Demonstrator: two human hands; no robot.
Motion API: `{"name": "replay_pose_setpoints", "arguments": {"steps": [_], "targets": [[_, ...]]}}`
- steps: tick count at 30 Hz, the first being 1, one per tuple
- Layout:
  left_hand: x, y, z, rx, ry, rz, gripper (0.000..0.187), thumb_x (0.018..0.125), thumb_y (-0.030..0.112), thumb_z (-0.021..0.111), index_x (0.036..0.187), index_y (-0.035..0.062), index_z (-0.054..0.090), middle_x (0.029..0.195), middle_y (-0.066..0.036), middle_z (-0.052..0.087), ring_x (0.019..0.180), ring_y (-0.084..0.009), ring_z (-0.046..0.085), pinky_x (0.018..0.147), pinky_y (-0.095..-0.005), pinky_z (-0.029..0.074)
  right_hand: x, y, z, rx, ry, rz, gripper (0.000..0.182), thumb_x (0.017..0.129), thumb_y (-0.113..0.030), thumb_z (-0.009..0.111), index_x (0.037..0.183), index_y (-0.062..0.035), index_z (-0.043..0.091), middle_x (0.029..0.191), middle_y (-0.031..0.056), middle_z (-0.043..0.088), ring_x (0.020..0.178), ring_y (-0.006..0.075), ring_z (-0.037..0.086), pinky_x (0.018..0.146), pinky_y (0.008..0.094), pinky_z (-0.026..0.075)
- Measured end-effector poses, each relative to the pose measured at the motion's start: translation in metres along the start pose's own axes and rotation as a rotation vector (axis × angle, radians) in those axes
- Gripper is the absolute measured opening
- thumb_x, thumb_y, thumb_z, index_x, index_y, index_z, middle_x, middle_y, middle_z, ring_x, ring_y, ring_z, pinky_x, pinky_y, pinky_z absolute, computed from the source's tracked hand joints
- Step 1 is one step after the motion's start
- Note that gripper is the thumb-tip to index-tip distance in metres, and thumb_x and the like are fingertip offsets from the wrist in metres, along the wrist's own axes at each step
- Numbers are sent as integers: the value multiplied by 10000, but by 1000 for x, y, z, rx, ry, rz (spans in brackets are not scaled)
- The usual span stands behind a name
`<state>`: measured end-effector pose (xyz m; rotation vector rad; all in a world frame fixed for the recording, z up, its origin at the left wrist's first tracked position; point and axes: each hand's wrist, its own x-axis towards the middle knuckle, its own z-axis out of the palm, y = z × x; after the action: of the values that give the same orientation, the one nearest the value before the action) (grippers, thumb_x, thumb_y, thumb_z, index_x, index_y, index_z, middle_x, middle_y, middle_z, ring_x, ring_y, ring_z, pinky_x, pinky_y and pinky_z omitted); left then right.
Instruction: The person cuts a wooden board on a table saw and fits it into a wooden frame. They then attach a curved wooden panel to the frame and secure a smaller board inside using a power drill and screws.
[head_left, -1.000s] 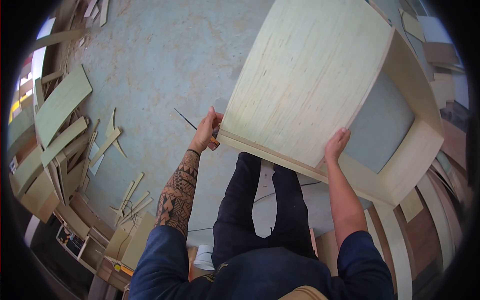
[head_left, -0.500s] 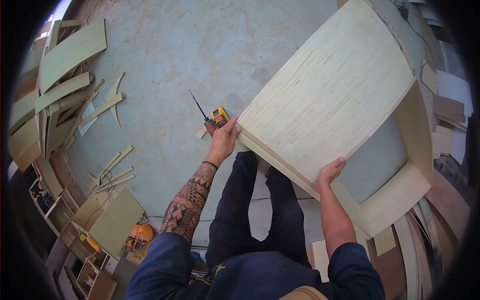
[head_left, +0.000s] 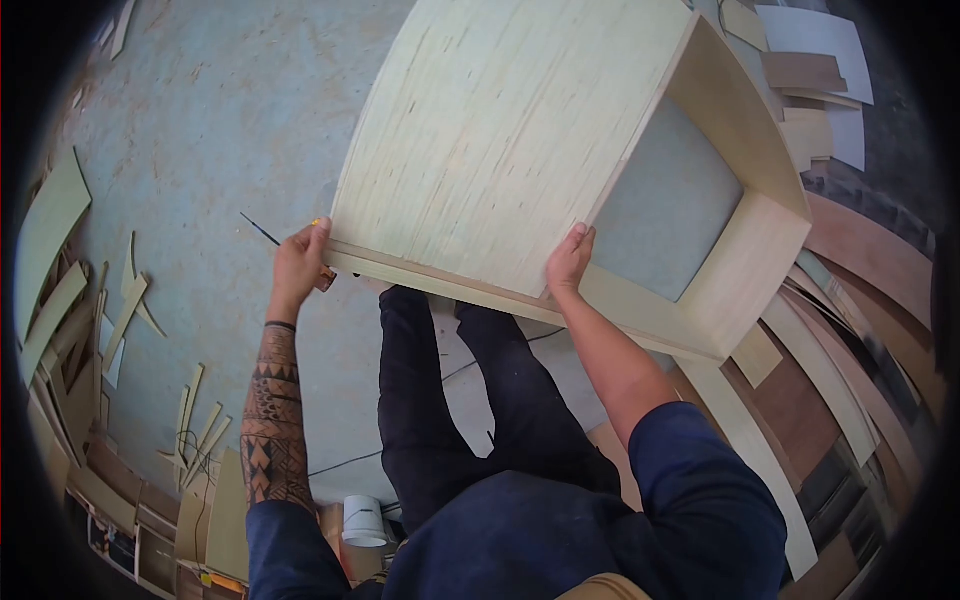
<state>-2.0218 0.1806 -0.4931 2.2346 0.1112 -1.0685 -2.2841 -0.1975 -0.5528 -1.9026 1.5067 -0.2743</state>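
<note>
A large open-sided plywood box (head_left: 500, 130) with a pale, streaked top panel lies in front of my legs. My left hand (head_left: 300, 262) holds its near left corner, thumb on the edge and fingers curled down the side. My right hand (head_left: 570, 260) grips the panel edge beside the opening, thumb on top, its other fingers partly hidden by the panel. Beyond my left hand, a power drill's long thin bit (head_left: 260, 229) sticks out. Most of the drill is covered by that hand.
Plywood offcuts (head_left: 126, 300) and thin strips lie on the floor at left. Curved boards and sheets (head_left: 815, 345) are spread along the right. A white bucket (head_left: 363, 520) stands near my left side, and a cable (head_left: 345, 462) crosses the floor by my legs.
My view has swung right, so the box and both hands appear farther left. The box looks turned, and my left hand hides more of the drill. Both hands keep their hold.
</note>
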Motion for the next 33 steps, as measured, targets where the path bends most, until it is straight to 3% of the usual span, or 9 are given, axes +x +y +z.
{"name": "replay_pose_setpoints", "arguments": {"steps": [2, 6, 9, 10, 12, 22, 25, 28, 33], "targets": [[29, 0, -17, 5, -54, -4, 741, 1044, 649, 436, 1260, 7, 737, 1173, -182, 766, 1106, -299, 724, 993, -386, 518, 0, -7, 1, 26, 4, -45, 577, 1128, -502, 320, 1185, 38, 515, 1109, 266, 627, 1040, 423, 610, 966, 465, 463], [79, 43, -31, -368, 21, 41, 943, 1026, 779, 251, 1424, 14, 632, 1400, -187, 665, 1341, -320, 585, 1165, -409, 382, -2, -12, -2, 51, -5, 8, 611, 1121, -495, 353, 1262, 78, 512, 1193, 307, 599, 1128, 463, 598, 996, 490, 455], [110, 50, 17, -525, 66, -7, 1037, 996, 832, 202, 1539, -1, 495, 1526, -217, 547, 1409, -327, 522, 1207, -430, 332, -4, -14, -7, 87, -47, 13, 575, 1122, -493, 360, 1169, 57, 518, 1132, 280, 590, 1069, 446, 599, 963, 490, 458], [104, 60, 49, -340, -76, -143, 1102, 969, 869, 169, 1560, -17, 451, 1551, -254, 501, 1404, -334, 530, 1204, -438, 350, -3, -13, -5, 98, -43, -4, 564, 1123, -491, 359, 1141, 50, 516, 1110, 268, 578, 1051, 437, 594, 956, 489, 457], [97, 68, 40, -622, -299, -207, 1138, 951, 890, 162, 1548, -31, 460, 1530, -265, 515, 1398, -333, 534, 1198, -436, 367, 1, -12, -5, 108, -30, -11, 555, 1124, -489, 358, 1112, 43, 515, 1088, 255, 567, 1033, 428, 588, 948, 487, 455], [106, 55, 16, -592, -366, -246, 1146, 943, 899, 134, 1545, -21, 459, 1496, -200, 576, 1380, -313, 555, 1167, -424, 405, 1, -8, -6, 125, -21, -57, 513, 1126, -458, 380, 1075, 33, 519, 1070, 247, 545, 1014, 425, 568, 937, 491, 453], [119, 49, -15, -709, -79, -202, 1171, 928, 918, 151, 1519, -38, 482, 1475, -188, 596, 1359, -317, 560, 1160, -393, 400, 0, -6, -5, 155, -20, -61, 491, 1122, -444, 404, 1064, 30, 517, 1063, 249, 541, 1010, 431, 563, 925, 490, 454], [128, 31, 34, -588, -294, -88, 1151, 937, 907, 154, 1549, -22, 448, 1509, -202, 562, 1400, -332, 528, 1174, -406, 392, 3, 1, -7, 180, -19, -67, 473, 1118, -431, 423, 1061, 29, 515, 1065, 251, 538, 1009, 437, 559, 921, 488, 454], [93, 74, 46, -747, -368, -197, 1113, 953, 886, 200, 1559, -18, 433, 1532, -213, 536, 1421, -348, 512, 1198, -451, 392, -8, 8, -7, 146, -31, -81, 450, 1117, -405, 434, 1099, 35, 525, 1093, 258, 542, 1031, 446, 557, 946, 492, 447]]}}
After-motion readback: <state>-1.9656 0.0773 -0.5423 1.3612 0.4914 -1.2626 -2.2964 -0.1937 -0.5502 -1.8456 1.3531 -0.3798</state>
